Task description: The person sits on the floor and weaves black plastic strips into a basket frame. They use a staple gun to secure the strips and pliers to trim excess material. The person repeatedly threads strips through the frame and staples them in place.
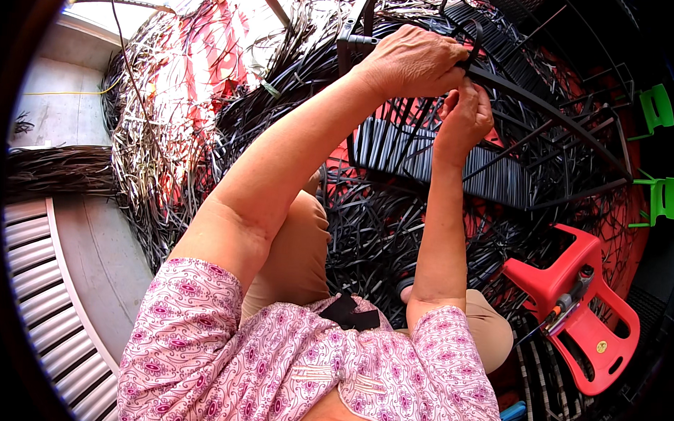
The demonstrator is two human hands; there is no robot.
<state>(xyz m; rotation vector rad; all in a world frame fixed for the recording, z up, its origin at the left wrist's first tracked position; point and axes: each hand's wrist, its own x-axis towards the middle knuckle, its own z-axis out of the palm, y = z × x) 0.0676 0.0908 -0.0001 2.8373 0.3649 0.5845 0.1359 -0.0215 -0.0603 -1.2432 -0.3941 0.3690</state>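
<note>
In front of me stands a dark furniture frame (pixel 556 110) with a woven panel of black strips (pixel 494 175) low across it. My left hand (pixel 413 61) reaches over the frame's upper bar, fingers closed on a black plastic strip (pixel 477 36) that loops up above the bar. Just below it, my right hand (pixel 466 118) is raised with thumb and fingers pinched together near the same strip. Its exact hold is partly hidden by the fingers. More loose strips (pixel 403 124) hang between the bar and the woven panel.
Heaps of black strips (pixel 373 234) cover the red floor sheet. A red plastic chair (pixel 614 343) at the right carries a metal hand tool (pixel 567 304). Two small green chairs (pixel 656 110) stand farther right. A strip bundle (pixel 60 173) and a slatted panel (pixel 59 312) lie left.
</note>
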